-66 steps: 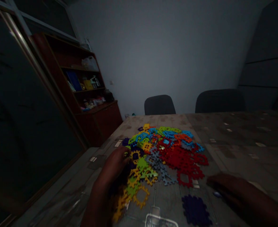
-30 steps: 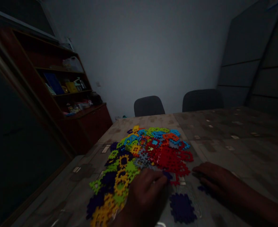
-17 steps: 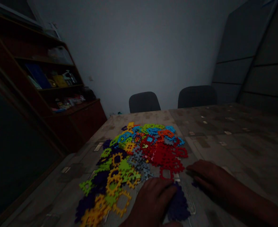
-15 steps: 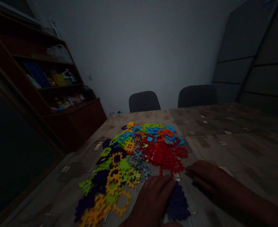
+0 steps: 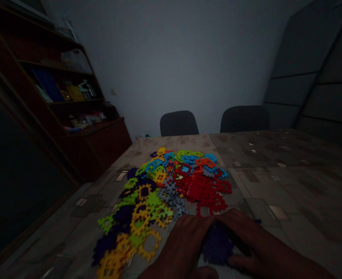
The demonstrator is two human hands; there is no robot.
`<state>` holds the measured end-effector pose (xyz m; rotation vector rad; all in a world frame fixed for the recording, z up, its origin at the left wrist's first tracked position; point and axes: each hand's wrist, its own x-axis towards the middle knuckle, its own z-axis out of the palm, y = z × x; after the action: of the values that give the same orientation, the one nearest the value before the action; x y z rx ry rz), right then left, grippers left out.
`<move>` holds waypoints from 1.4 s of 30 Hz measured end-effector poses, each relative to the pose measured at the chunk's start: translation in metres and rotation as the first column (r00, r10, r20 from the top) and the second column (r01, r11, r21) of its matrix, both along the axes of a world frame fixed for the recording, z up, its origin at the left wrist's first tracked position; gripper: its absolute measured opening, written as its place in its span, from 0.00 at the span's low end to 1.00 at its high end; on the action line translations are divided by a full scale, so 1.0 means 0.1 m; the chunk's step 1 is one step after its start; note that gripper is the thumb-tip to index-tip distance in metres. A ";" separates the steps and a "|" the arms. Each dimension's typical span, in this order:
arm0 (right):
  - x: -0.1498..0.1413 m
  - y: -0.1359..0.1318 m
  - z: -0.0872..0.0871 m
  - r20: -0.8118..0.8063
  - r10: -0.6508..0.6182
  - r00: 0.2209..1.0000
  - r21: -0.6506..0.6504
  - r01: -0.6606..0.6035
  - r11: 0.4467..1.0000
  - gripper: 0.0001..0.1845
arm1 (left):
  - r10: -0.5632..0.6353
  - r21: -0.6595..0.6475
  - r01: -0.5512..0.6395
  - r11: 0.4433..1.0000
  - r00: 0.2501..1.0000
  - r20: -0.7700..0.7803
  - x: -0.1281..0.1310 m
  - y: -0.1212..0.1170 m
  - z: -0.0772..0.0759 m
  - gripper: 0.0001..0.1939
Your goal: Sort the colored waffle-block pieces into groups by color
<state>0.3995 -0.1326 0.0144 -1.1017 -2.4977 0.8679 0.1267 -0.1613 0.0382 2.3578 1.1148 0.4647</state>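
Evidently, the purple tile (image 5: 218,246) lies flat (axis unclear).

Your table (image 5: 264,170) has a patterned grey-brown top. On it, you have a spread of toothed plastic pieces (image 5: 171,193): yellow ones (image 5: 113,263) at near left, red ones (image 5: 200,188) farther right, plus a purple block (image 5: 217,246) at the near side.

Everything is dimly lit. A plain wall (image 5: 173,62), on which a small socket plate (image 5: 113,91) is fixed, is seen behind two dark chairs (image 5: 179,123) placed beyond the table (image 5: 264,170), whose top is patterned in grey and brown blocks. At left, a reddish-brown bookcase (image 5: 109,140) is loaded with assorted items; at right, a grey cabinet (image 5: 296,58) is crossed by dark lines.
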 end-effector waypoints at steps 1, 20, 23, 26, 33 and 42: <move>0.01 0.00 -0.01 0.002 0.008 1.000 0.004 -0.008 1.000 0.41 | 0.012 -0.017 -0.012 1.000 1.000 0.000 -0.01 -0.01 0.04 0.56; -0.20 -0.03 0.04 -0.015 0.052 0.999 0.179 -0.049 0.983 0.50 | 0.056 -0.069 -0.060 0.996 0.997 -0.056 -0.07 0.03 -0.03 0.61; -0.26 -0.04 0.10 -0.010 0.061 0.998 0.159 -0.059 0.985 0.50 | 0.070 -0.068 -0.072 0.995 0.997 -0.030 -0.13 0.03 -0.01 0.59; -0.29 -0.05 0.16 0.009 0.062 0.998 0.138 -0.063 0.988 0.47 | 0.119 -0.088 -0.119 0.989 0.993 -0.001 -0.19 0.03 0.08 0.50; -0.25 -0.09 0.10 -0.008 0.008 1.000 0.300 -0.005 0.954 0.41 | 0.309 0.003 -0.323 0.947 0.911 0.274 -0.29 0.13 0.29 0.29; -0.48 -0.17 0.11 0.098 -0.034 0.995 0.272 0.006 0.962 0.49 | 0.335 0.125 -0.398 0.909 0.874 0.351 -0.35 0.22 0.29 0.21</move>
<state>0.3516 -0.1499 0.0256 -1.0984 -2.5852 0.4544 0.0915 -0.1392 0.0668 2.1127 1.4119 1.1014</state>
